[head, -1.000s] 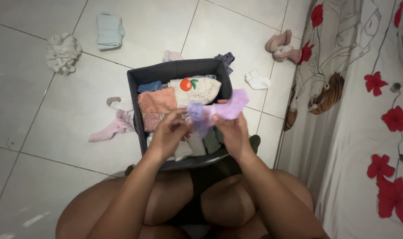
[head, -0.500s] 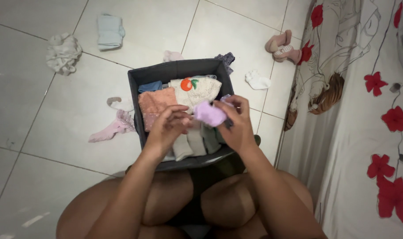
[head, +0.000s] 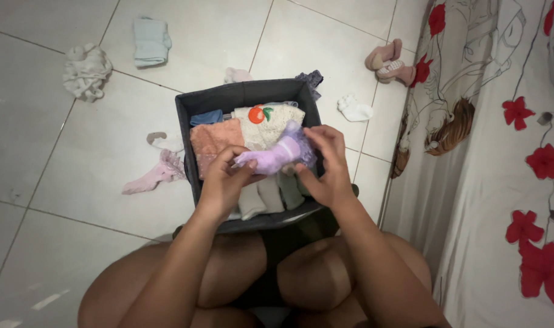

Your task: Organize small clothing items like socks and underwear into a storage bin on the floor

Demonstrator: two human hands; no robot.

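Observation:
A small lilac sock (head: 271, 159) is stretched between both my hands above a dark grey fabric box (head: 240, 96). My left hand (head: 225, 182) pinches its left end. My right hand (head: 325, 161) grips its frilly right end. The box holds folded baby clothes: a cream knitted piece with an orange fruit patch (head: 271, 124), a pink piece (head: 215, 141), a blue piece (head: 206, 117), and a row of pale rolled socks (head: 268, 195) under my hands. I sit on the floor with my knees against the box's near side.
Loose small clothes lie on the white tiled floor: a white bundle (head: 85, 71), a pale blue folded piece (head: 151, 41), a pink sock (head: 149, 178), a white sock (head: 353, 110), pink bootees (head: 389, 62). A bed sheet with red flowers (head: 508, 158) hangs along the right.
The lilac sock was spread open between my hands, then bunched in my right hand. Now it is pulled out lengthwise and lower, close over the box.

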